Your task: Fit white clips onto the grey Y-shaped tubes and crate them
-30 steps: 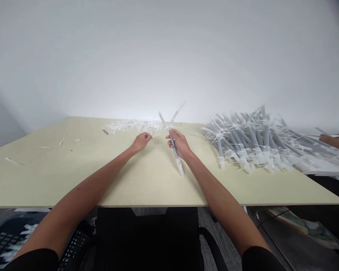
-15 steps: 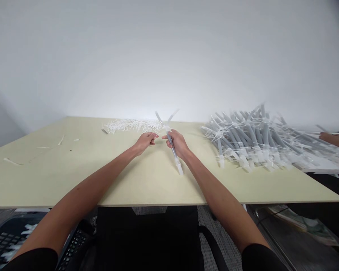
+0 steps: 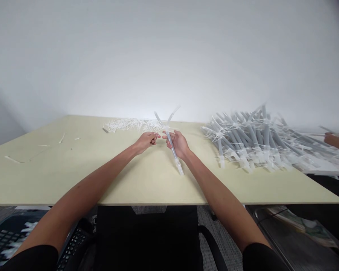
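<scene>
A Y-shaped piece of clear grey tubing [image 3: 174, 153] leans across the fingers of my right hand [image 3: 180, 145], its two thin branches pointing up and away. Its lower end carries a whitish translucent fitting [image 3: 179, 167] close to the tabletop. The thumb of that hand is lifted, while the fingers support the tube from the left. My left hand [image 3: 147, 143] is closed in a pinch just left of the tube's fork. Something small and pale shows at its fingertips, too fine to name.
Behind my hands lies a heap of thin white strips [image 3: 135, 124], with a short grey piece [image 3: 105, 130] beside it. Many similar tubes are piled [image 3: 251, 137] at right. A co-worker's hand [image 3: 337, 142] is at the far right. A dark basket [image 3: 5, 237] stands below left.
The right thumb and fingers have loosened around the tube, and the palm has turned upward somewhat. My left hand stays pinched in nearly the same place. The co-worker's hand has shifted slightly right.
</scene>
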### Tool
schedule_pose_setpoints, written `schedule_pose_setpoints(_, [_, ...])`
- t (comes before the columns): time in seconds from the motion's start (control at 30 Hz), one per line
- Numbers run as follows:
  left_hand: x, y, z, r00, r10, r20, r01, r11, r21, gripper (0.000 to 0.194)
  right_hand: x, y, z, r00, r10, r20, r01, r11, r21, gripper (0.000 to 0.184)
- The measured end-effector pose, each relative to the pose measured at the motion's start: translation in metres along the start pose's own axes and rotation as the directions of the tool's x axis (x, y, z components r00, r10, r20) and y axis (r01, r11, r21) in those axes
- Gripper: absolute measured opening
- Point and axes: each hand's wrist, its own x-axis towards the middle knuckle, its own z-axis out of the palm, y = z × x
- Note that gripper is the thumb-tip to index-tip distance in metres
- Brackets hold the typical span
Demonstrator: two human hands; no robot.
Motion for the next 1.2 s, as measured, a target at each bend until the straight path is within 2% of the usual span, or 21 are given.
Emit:
schedule_pose_setpoints(0.27, [-0.0002, 0.0026, 0.001, 0.999, 0.002, 0.033, 0.002, 0.993, -0.121, 0.026, 0.0012, 0.0022, -0.0009, 1.0, 0.02, -0.002, -0.02, 0.999, 0.04, 0.037])
schedule_pose_setpoints(0.47, [-0.0003, 0.0025, 0.0016, 0.999, 0.001, 0.039, 0.006, 0.983, -0.186, 0.025, 0.0013, 0.0013, 0.0002, 1.0, 0.03, -0.003, -0.03, 0.999, 0.037, 0.029])
schedule_pose_setpoints(0.63, [-0.0015, 0.004, 0.0063, 0.998, -0.005, 0.059, 0.019, 0.969, -0.248, 0.026, 0.0026, 0.0029, 0.0013, 0.999, 0.036, -0.003, -0.036, 0.999, -0.033, 0.031])
schedule_pose_setpoints(0.87, [-0.0041, 0.0065, 0.0068, 0.996, -0.029, 0.084, 0.052, 0.954, -0.296, 0.024, 0.0041, 0.0065, -0.0017, 0.998, -0.046, -0.051, 0.041, 0.995, -0.09, 0.029])
schedule_pose_setpoints(1.0, [-0.004, 0.0063, 0.0056, 0.994, -0.038, 0.1, 0.064, 0.96, -0.272, 0.023, 0.0046, 0.0069, -0.0032, 0.991, -0.098, -0.091, 0.082, 0.983, -0.165, 0.028])
schedule_pose_setpoints(1.2, [-0.0053, 0.004, 0.0073, 0.99, -0.019, 0.142, 0.054, 0.967, -0.247, 0.022, 0.0033, 0.0073, -0.0005, 0.981, -0.17, -0.092, 0.138, 0.949, -0.284, 0.028])
